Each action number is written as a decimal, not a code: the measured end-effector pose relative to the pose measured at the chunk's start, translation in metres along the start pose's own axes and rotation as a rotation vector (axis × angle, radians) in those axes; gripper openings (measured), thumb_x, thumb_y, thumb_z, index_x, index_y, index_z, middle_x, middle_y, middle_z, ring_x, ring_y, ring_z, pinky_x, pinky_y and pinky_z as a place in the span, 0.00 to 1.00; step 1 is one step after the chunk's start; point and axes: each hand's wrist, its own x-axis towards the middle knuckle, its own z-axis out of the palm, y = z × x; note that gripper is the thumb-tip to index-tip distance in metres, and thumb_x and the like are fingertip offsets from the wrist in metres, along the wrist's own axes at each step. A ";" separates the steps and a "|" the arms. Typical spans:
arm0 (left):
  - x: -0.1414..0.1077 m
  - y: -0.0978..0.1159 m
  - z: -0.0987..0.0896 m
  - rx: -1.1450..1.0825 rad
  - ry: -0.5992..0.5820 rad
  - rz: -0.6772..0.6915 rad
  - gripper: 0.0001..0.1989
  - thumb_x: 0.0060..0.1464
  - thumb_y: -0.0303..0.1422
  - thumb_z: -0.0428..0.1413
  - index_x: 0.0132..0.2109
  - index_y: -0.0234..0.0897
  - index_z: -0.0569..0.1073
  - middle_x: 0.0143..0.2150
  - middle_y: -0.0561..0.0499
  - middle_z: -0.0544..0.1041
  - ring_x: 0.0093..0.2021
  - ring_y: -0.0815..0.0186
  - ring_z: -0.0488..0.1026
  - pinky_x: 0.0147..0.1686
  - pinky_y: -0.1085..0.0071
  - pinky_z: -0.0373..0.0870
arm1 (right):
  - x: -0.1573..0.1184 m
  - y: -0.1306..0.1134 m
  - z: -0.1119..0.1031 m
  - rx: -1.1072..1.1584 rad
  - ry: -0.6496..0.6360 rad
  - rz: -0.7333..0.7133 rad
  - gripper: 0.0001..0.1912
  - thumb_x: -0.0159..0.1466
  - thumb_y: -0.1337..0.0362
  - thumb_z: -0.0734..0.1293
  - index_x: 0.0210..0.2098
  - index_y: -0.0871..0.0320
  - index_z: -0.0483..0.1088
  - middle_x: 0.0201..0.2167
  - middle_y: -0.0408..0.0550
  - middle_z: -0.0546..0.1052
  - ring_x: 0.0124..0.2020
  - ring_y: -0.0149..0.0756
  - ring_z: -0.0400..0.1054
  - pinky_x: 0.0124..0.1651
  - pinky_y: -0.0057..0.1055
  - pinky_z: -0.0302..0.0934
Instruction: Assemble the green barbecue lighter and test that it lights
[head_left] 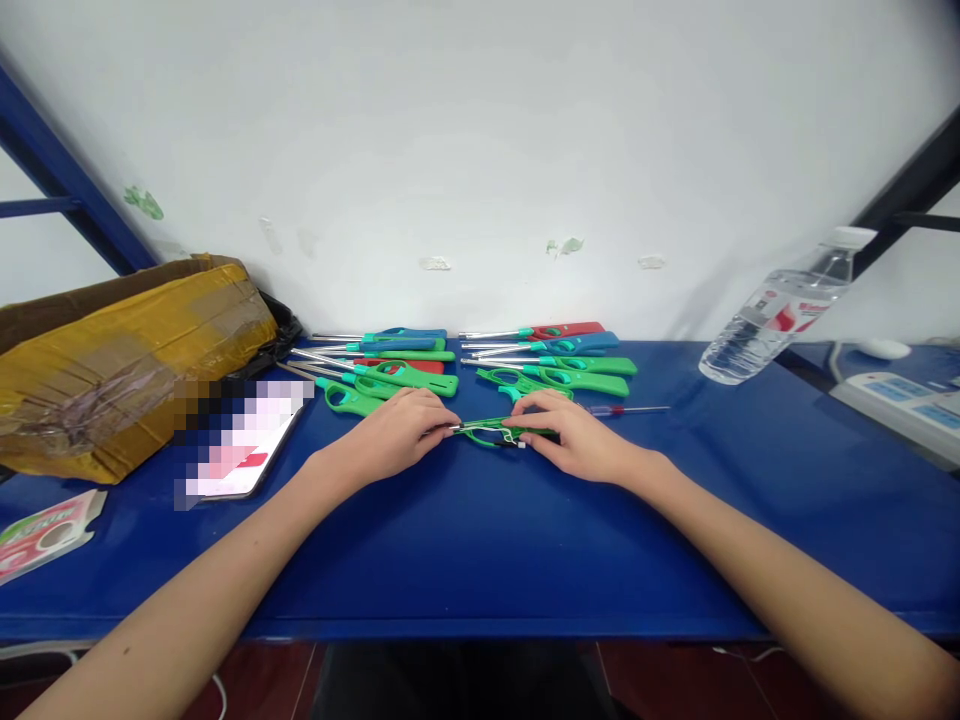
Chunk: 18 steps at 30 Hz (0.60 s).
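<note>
Low over the blue table, a green long-nosed lighter [486, 430] lies between my two hands, its casing apparently opened and a white wire showing. My left hand [405, 432] pinches its left end near a thin metal piece. On the other end, my right hand [577, 435] has its thumb and fingers closed around the green casing. My fingers hide parts of both ends. Just behind my right hand is a loose green casing piece [510, 382]. A screwdriver [622, 409] rests to the right of that hand, its shaft pointing right.
Two rows of green, blue and red lighters [420, 378] lie along the wall. To the left are a phone [251, 450], a taped cardboard box [142, 360] and a printed card [49, 535]. A water bottle [780, 310] and a white device [900, 405] stand at the right.
</note>
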 end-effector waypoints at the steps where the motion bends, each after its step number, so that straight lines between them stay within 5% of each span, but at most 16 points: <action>1: 0.000 0.000 0.000 0.000 0.001 -0.001 0.10 0.65 0.27 0.52 0.46 0.36 0.78 0.39 0.47 0.79 0.43 0.59 0.74 0.46 0.62 0.67 | 0.000 0.000 0.000 0.001 -0.002 0.002 0.16 0.69 0.66 0.62 0.52 0.51 0.76 0.50 0.52 0.73 0.52 0.45 0.67 0.54 0.47 0.64; 18: 0.000 -0.001 0.001 0.032 0.034 -0.018 0.06 0.60 0.27 0.59 0.44 0.37 0.79 0.38 0.48 0.80 0.40 0.61 0.75 0.42 0.66 0.68 | 0.000 -0.004 -0.002 -0.003 -0.005 0.003 0.15 0.69 0.66 0.62 0.51 0.50 0.76 0.50 0.52 0.74 0.51 0.45 0.69 0.53 0.46 0.65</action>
